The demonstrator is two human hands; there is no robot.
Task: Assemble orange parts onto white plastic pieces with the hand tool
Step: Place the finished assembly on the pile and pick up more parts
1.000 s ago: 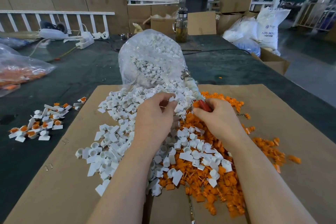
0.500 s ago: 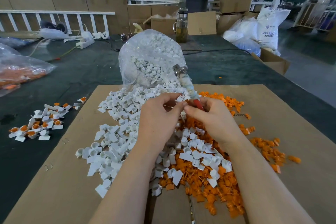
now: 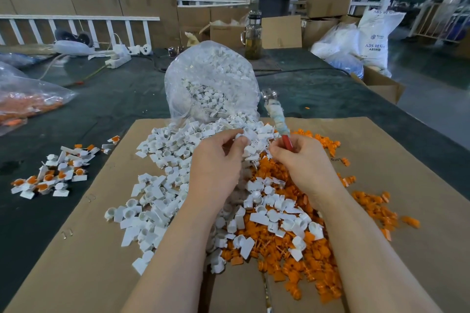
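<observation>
A heap of white plastic pieces (image 3: 162, 185) spills from a clear bag (image 3: 211, 84) across a cardboard sheet (image 3: 76, 262). Orange parts (image 3: 287, 256) lie piled to its right. My left hand (image 3: 218, 162) pinches one white piece (image 3: 240, 138) above the heap. My right hand (image 3: 302, 162) grips the hand tool (image 3: 276, 114) by its red handle; its cloth-wrapped shaft and metal head point up and away. The two hands are close together but apart.
Finished white pieces with orange inserts (image 3: 50, 173) lie on the dark table at the left. A bag of orange parts (image 3: 25, 104) sits at the far left. A glass jar (image 3: 253, 35), boxes and a power strip (image 3: 118, 60) stand at the back.
Both hands have risen off the heap. The right hand drew back to the right with the tool, whose head swung right. The left hand now holds a white piece higher.
</observation>
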